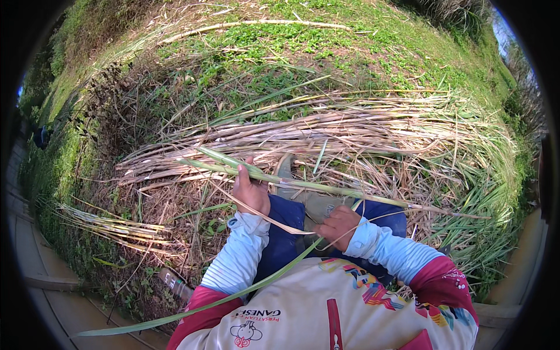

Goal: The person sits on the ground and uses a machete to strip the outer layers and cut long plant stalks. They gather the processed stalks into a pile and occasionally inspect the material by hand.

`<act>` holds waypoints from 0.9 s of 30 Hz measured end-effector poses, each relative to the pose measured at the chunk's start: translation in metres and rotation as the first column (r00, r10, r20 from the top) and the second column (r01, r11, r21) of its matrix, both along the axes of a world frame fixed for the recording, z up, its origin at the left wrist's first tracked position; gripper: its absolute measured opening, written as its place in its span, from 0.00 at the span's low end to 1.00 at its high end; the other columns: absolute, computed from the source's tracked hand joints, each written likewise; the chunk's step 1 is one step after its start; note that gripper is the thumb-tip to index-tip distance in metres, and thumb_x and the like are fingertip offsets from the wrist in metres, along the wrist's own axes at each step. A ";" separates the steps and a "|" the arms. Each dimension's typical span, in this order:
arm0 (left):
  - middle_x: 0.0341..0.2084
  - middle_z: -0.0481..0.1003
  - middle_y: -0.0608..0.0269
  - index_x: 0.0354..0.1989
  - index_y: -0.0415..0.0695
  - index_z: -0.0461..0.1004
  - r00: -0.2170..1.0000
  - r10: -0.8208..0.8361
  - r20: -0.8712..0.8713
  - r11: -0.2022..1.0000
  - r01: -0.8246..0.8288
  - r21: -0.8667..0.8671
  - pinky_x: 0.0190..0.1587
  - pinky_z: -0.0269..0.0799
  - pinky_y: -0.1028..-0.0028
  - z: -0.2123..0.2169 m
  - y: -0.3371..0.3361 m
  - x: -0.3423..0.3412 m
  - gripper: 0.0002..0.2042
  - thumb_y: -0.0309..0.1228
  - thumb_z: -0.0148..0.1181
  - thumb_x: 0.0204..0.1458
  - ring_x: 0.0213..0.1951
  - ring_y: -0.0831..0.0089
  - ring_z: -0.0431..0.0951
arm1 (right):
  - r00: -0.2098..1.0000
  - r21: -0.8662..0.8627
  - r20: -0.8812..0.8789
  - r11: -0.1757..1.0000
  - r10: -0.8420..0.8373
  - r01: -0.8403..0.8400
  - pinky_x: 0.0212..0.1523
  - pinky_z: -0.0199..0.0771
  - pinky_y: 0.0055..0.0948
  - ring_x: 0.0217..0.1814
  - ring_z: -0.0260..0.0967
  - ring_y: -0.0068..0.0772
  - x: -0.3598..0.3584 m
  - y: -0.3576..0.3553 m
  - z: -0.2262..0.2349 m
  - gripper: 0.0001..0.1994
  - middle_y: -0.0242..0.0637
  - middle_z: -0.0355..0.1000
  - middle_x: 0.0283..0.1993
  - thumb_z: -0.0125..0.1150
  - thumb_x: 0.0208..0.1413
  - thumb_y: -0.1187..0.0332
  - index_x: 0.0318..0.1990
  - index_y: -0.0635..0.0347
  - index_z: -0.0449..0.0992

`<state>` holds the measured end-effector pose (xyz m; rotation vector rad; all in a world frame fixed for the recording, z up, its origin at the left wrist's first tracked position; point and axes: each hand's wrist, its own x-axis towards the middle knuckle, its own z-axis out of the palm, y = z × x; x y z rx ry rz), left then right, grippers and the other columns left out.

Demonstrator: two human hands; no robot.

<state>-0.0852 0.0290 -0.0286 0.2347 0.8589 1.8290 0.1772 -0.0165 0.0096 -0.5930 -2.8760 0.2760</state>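
Left hand (251, 189) clamps the green stalk (303, 184), steadying it across the knees; right hand (338, 226), at four o'clock, pinches a dry leaf strip (265, 217) taut.

Pale green stalk (303, 185) with a long bright green leaf blade (192, 309); straw-tan heap of dry stalks (350, 128) on green grass (361, 46); light blue sleeves (239, 256) with crimson upper arms, cream shirt (326, 309) with multicoloured print, navy trousers (280, 245)

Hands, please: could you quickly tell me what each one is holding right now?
Left hand: closed around a green stalk.
Right hand: closed on a long green leaf near the lap.
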 end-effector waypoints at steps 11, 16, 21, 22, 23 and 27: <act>0.36 0.76 0.66 0.46 0.43 0.70 0.979 -0.054 -0.197 0.989 0.080 0.123 0.40 0.78 0.71 -0.004 -0.025 -0.013 0.07 0.28 0.58 0.62 0.37 0.75 0.79 | 0.850 -0.656 -0.380 0.754 -0.365 0.030 0.61 0.68 0.42 0.59 0.69 0.50 -0.053 0.013 0.065 0.27 0.49 0.72 0.53 0.69 0.53 0.59 0.56 0.65 0.72; 0.36 0.78 0.60 0.47 0.35 0.71 0.974 -0.170 -0.149 0.973 0.190 0.130 0.39 0.76 0.74 -0.002 -0.049 0.002 0.10 0.27 0.59 0.61 0.37 0.75 0.79 | 0.874 -0.453 -0.293 0.861 -0.388 0.230 0.49 0.72 0.33 0.45 0.74 0.41 -0.102 0.054 0.055 0.22 0.49 0.75 0.44 0.69 0.54 0.60 0.52 0.65 0.76; 0.40 0.77 0.60 0.59 0.33 0.68 0.944 -0.272 -0.188 0.955 0.289 0.072 0.41 0.73 0.78 -0.007 -0.063 -0.006 0.20 0.29 0.59 0.61 0.38 0.78 0.77 | 0.938 -0.692 0.020 0.673 -0.345 0.262 0.33 0.72 0.33 0.29 0.73 0.32 -0.115 0.061 0.038 0.14 0.38 0.75 0.27 0.62 0.60 0.55 0.43 0.56 0.81; 0.40 0.77 0.60 0.59 0.33 0.68 0.921 -0.294 -0.255 0.949 0.312 0.034 0.40 0.73 0.78 -0.012 -0.065 -0.008 0.20 0.29 0.59 0.62 0.37 0.79 0.76 | 0.932 -0.735 -0.007 0.634 -0.362 0.241 0.33 0.71 0.33 0.29 0.73 0.32 -0.112 0.059 0.025 0.15 0.38 0.75 0.27 0.61 0.61 0.55 0.42 0.56 0.81; 0.41 0.77 0.61 0.60 0.33 0.68 0.892 -0.319 -0.319 0.942 0.335 -0.006 0.40 0.72 0.79 -0.015 -0.066 -0.009 0.20 0.29 0.58 0.62 0.37 0.80 0.75 | 0.923 -0.775 -0.032 0.593 -0.384 0.220 0.33 0.71 0.33 0.29 0.72 0.32 -0.110 0.058 0.018 0.15 0.38 0.75 0.28 0.60 0.61 0.54 0.41 0.57 0.81; 0.35 0.75 0.66 0.51 0.40 0.69 0.987 0.001 -0.163 1.000 -0.005 -0.025 0.40 0.70 0.73 -0.007 -0.066 -0.006 0.14 0.38 0.52 0.66 0.34 0.76 0.73 | 0.911 -0.640 -0.028 0.707 -0.412 0.301 0.34 0.70 0.39 0.29 0.72 0.44 -0.121 0.051 0.009 0.16 0.44 0.73 0.27 0.58 0.61 0.55 0.37 0.60 0.80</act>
